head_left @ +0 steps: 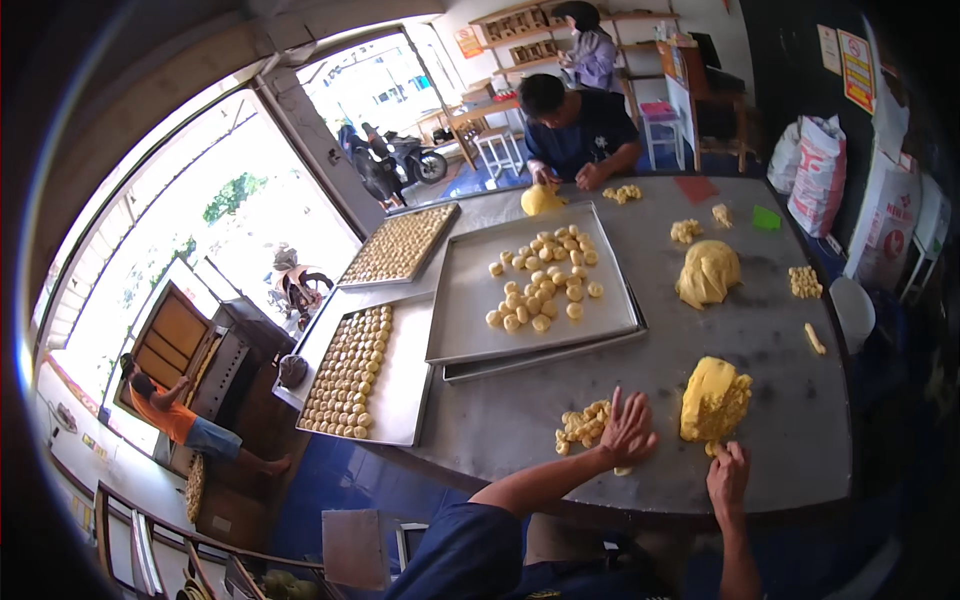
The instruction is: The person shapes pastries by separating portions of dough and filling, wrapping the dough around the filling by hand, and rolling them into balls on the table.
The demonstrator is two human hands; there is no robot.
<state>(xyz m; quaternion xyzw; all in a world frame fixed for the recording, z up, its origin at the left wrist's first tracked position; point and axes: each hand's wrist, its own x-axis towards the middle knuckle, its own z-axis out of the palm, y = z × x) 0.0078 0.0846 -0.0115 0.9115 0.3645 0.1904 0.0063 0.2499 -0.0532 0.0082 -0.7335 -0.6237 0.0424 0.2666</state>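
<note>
My left hand (pixel 630 432) is over the metal table with its fingers stretched out and apart. It is beside a loose pile of small yellow dough pieces (pixel 580 426), and one small piece (pixel 622 470) shows at the heel of the hand. My right hand (pixel 729 470) is closed, its fingertips pinching a bit of dough (pixel 712 448) at the near end of a large, rough yellow dough block (pixel 714 398). Whether that bit is still joined to the block I cannot tell.
Trays of dough balls (pixel 540 335) (pixel 350 375) (pixel 405 240) fill the table's left side. Farther off lie a smooth dough mound (pixel 708 272), small dough piles (pixel 804 282), a dough strip (pixel 815 338) and a green scraper (pixel 766 218). Across the table a co-worker (pixel 575 130) handles dough (pixel 541 200).
</note>
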